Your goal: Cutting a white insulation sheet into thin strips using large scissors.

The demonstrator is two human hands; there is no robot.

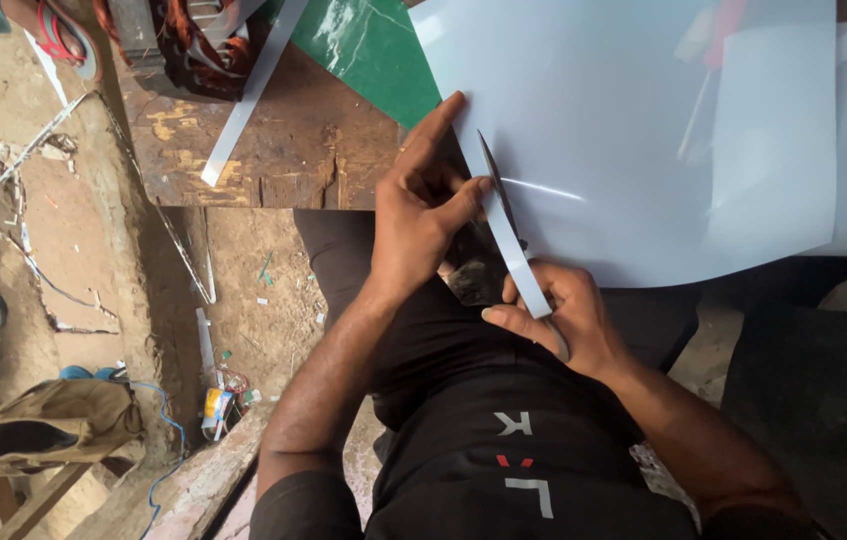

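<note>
A large pale white sheet (644,140) lies across a wooden bench and hangs over my lap. My left hand (419,215) rests on the sheet's left edge with the index finger stretched along it and the thumb pinching a narrow cut strip (516,250). My right hand (564,320) is closed around dark metal scissors (479,275). Their blades (496,175) point up into the sheet beside the strip. The strip trails down over my right fingers.
The worn wooden bench (294,140) carries a green sheet (374,50), a loose white strip (244,100) and a copper-wound motor core (194,45). A tan bag (44,425) sits on a wooden stool at lower left. Another person's sandalled foot (59,35) shows at top left over the littered dirt floor.
</note>
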